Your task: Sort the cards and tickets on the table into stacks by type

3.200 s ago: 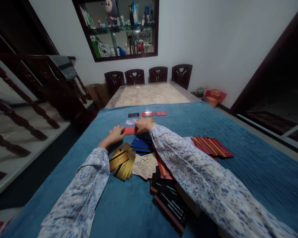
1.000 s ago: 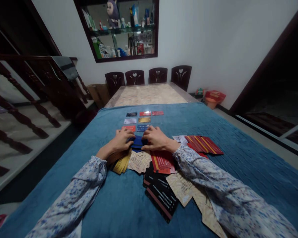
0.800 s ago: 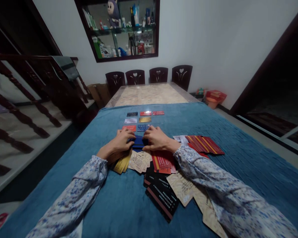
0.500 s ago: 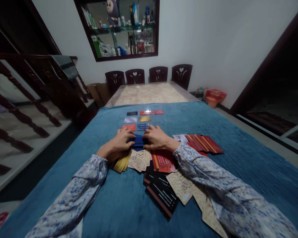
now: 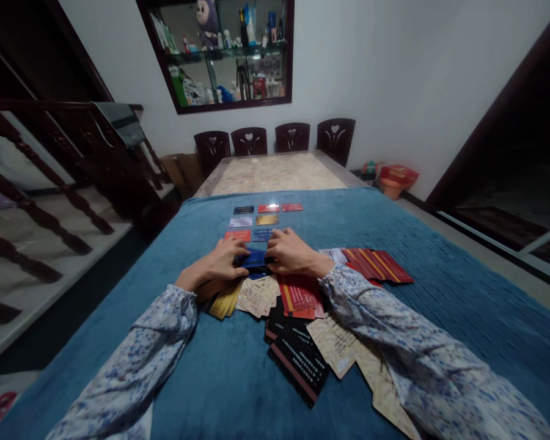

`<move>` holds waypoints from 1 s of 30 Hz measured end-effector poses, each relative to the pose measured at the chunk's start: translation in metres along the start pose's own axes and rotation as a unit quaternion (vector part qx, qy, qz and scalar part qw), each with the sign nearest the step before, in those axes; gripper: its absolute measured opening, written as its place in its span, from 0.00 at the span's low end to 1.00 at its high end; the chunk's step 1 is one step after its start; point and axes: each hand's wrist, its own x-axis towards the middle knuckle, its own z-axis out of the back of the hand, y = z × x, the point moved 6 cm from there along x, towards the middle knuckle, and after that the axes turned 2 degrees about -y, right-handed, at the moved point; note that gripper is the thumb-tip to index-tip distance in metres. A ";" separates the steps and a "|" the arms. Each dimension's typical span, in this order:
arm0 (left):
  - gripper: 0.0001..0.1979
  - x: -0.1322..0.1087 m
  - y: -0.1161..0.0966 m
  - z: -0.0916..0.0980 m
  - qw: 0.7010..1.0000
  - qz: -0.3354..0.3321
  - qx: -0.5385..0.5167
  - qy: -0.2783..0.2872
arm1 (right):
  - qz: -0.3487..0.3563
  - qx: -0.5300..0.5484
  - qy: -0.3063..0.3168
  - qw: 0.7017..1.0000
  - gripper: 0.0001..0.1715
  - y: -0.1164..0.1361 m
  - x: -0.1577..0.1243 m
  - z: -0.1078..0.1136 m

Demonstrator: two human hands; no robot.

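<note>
Blue cards (image 5: 255, 258) lie between my two hands, at the middle of the cloth. My left hand (image 5: 223, 256) grips their left end with its fingers curled and thumb below. On their right end, my right hand (image 5: 288, 252) closes in the same way; its fingertips are partly hidden. Just below fan out gold cards (image 5: 225, 300), cream cards (image 5: 257, 296) and red cards (image 5: 299, 296). Nearer to me are black cards (image 5: 302, 360) and larger cream cards (image 5: 333, 347), some under my right sleeve.
Several single cards, among them a gold card (image 5: 267, 220) and a red card (image 5: 238, 236), sit in rows beyond my hands. Dark red cards (image 5: 380, 265) spread at the right. A blue cloth (image 5: 201, 379) covers the table's near part; chairs (image 5: 292, 137) stand behind.
The blue cards between my hands have tilted, and their upper face now catches more light. Both hands have shifted only slightly.
</note>
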 end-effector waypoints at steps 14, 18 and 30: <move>0.14 -0.002 -0.009 0.010 0.997 -0.065 -0.025 -0.032 | 0.053 -0.032 -0.087 0.994 0.10 0.001 0.003 -0.002; 0.14 -0.001 -0.010 0.010 0.996 -0.080 -0.020 -0.041 | 0.057 -0.032 -0.077 0.995 0.10 0.001 0.002 -0.003; 0.10 -0.001 -0.011 0.013 0.992 -0.098 -0.069 -0.049 | 0.056 -0.023 -0.083 0.995 0.10 -0.003 0.001 -0.001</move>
